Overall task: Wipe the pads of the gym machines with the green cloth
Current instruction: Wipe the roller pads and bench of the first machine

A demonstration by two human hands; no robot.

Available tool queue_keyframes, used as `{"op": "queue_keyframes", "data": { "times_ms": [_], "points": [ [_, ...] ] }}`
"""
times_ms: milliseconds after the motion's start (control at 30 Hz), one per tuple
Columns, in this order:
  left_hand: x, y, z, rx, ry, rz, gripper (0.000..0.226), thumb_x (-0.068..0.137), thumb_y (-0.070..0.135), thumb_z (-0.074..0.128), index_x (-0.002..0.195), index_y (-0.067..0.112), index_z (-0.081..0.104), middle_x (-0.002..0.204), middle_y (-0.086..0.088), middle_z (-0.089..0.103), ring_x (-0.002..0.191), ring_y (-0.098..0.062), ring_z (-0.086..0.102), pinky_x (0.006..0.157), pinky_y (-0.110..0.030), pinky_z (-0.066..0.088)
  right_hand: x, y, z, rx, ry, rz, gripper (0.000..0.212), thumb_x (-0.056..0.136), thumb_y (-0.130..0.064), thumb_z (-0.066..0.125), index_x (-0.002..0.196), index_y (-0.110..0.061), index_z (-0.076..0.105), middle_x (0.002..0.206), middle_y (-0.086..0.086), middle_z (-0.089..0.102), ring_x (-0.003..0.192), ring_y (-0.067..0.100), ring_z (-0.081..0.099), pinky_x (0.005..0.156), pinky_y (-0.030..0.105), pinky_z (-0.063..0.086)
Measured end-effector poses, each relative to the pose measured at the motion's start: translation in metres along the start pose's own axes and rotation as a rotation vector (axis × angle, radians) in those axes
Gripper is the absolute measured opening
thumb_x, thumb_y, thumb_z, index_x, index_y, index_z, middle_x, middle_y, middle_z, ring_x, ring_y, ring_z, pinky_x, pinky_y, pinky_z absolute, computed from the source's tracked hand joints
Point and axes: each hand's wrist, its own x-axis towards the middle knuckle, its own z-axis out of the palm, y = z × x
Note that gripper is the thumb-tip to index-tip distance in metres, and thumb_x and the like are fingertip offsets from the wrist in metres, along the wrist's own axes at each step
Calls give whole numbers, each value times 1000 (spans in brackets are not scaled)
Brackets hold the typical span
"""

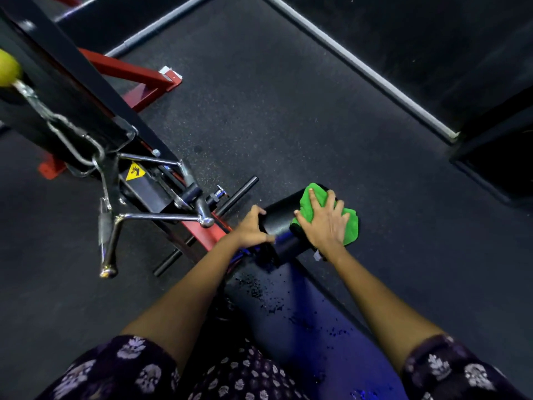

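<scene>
A black roller pad (281, 223) lies across the end of a long black seat pad (291, 307) of a red-and-black gym machine. A green cloth (350, 226) is draped over the roller's right end. My right hand (324, 223) presses flat on the cloth with fingers spread. My left hand (253, 228) grips the roller's left end, thumb and fingers curled around it. Dark specks and wet spots dot the seat pad.
A chrome cable handle (150, 216) hangs left of the roller from a carabiner and a yellow ball (8, 67). Black footrest bars (236, 194) stick out from the red frame (210, 235). Grey rubber floor with a white strip (360, 64) lies beyond; a dark box (501, 157) stands at right.
</scene>
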Motion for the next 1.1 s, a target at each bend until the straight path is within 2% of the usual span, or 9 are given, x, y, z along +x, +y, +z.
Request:
{"op": "queue_keyframes", "data": {
  "times_ms": [167,367,467,567,667,733,833,900,1100],
  "points": [
    [0,-4,-6,59,-64,-23,117,62,7,85,149,5,6,154,-12,20,141,-23,24,112,-24,22,-6,-42,1,27,5,-126,54,92,-48,44,136,-18,45,126,12,40,108,31,43,81,42,41],
    [3,-5,-12,26,-41,-39,79,79,-13,49,149,8,18,147,-19,37,129,-34,44,104,-36,38,-44,-18,21,-34,112,-630,60,82,-50,36,132,-22,55,116,16,59,87,30,55,66,36,47],
    [4,-4,-12,-25,-40,-44,71,80,-12,49,144,13,32,134,-18,52,95,-31,64,75,-27,51,-19,17,10,-64,44,-399,59,90,-46,42,145,-27,36,137,19,42,110,34,48,85,44,42],
    [4,-2,-12,-86,-14,-110,79,71,-17,43,143,15,38,85,-15,64,55,-19,52,53,-24,43,8,11,-4,58,23,-2,57,92,-44,47,144,-25,35,138,15,34,118,33,37,94,46,33],
    [7,-1,-12,-91,31,-127,75,67,-19,43,134,13,50,68,-10,59,52,-18,48,48,-22,40,4,-31,-8,-56,-17,-209,54,89,-42,49,139,-21,42,135,13,37,120,31,35,97,46,31],
    [11,0,-11,-95,63,-109,71,65,-21,42,130,6,54,86,-16,66,61,-25,54,52,-23,41,-16,-48,-2,-102,-45,-409,57,89,-41,49,142,-22,38,140,11,35,123,30,34,99,47,28],
    [21,-4,-10,-97,67,-93,39,68,-10,50,105,-1,60,145,-19,39,122,-32,48,88,-34,45,-39,-28,5,-19,-42,-606,65,85,-35,55,146,-24,34,143,13,37,121,34,40,93,48,31],
    [24,-2,-5,-140,56,-137,25,65,19,61,87,13,51,136,-29,44,122,-35,46,98,-39,39,-33,3,3,-39,-92,-642,70,86,-35,56,149,-29,26,147,14,32,124,33,38,93,46,32],
    [3,13,19,35,161,-20,89,61,36,87,123,0,35,132,-17,44,123,-30,42,100,-32,36,31,28,-17,68,-60,-49,57,90,-37,52,143,-24,39,134,16,33,119,35,37,96,47,37]
  ]
}}
